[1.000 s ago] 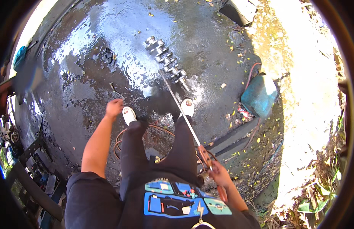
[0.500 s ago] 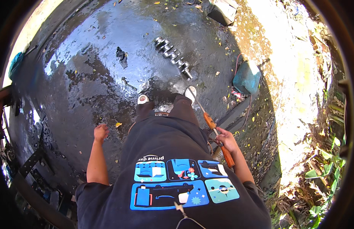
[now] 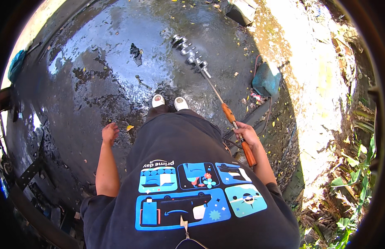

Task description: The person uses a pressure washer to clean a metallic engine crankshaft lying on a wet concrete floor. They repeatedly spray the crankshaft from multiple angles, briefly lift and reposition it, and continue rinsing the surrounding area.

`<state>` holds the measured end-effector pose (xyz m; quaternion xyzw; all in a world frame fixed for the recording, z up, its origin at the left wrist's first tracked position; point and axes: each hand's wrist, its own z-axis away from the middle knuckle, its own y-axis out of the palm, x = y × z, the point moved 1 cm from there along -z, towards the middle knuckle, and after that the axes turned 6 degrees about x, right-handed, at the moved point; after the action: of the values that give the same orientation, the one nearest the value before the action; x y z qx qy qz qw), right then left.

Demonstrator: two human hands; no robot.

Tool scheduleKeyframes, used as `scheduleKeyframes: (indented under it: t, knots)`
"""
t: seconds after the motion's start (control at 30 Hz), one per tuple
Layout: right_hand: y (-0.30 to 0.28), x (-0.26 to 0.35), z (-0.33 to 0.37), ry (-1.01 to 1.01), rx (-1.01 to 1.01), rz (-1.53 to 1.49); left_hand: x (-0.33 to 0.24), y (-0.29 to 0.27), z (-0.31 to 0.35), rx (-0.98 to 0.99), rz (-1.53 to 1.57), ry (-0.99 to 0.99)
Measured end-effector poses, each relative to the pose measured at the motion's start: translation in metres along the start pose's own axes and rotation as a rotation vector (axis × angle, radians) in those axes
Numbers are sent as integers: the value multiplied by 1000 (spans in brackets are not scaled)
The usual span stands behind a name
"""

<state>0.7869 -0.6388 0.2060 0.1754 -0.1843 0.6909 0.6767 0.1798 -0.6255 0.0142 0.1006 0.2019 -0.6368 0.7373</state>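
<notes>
My right hand (image 3: 246,133) is closed around the metal middle of a spray lance (image 3: 215,92), between its two orange-brown grips. The thin metal tube points forward and left, its tip by the near end of a crankshaft (image 3: 188,50). That shiny metal crankshaft lies on the wet floor ahead of my feet. A pale haze hangs beside it. My left hand (image 3: 110,133) hangs at my left side, holding nothing, its fingers loosely bent and a little apart.
A blue-green jerrycan (image 3: 266,79) stands to the right with a hose near it. A black crumpled scrap (image 3: 136,54) lies on the wet dark floor (image 3: 109,37). A pale box (image 3: 242,11) is at the far edge. Dark metal framing (image 3: 28,176) stands at left; plants (image 3: 354,182) grow at right.
My right foot has come in beside the left one. The lance's tip has shifted forward along the crankshaft, and my right hand has risen slightly. My left hand still hangs at my side.
</notes>
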Motion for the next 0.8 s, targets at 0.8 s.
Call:
scheduleKeyframes:
  t: [0.8]
  knots:
    - [7, -33, -18, 173, -229, 390, 33, -10, -3, 16, 85, 3]
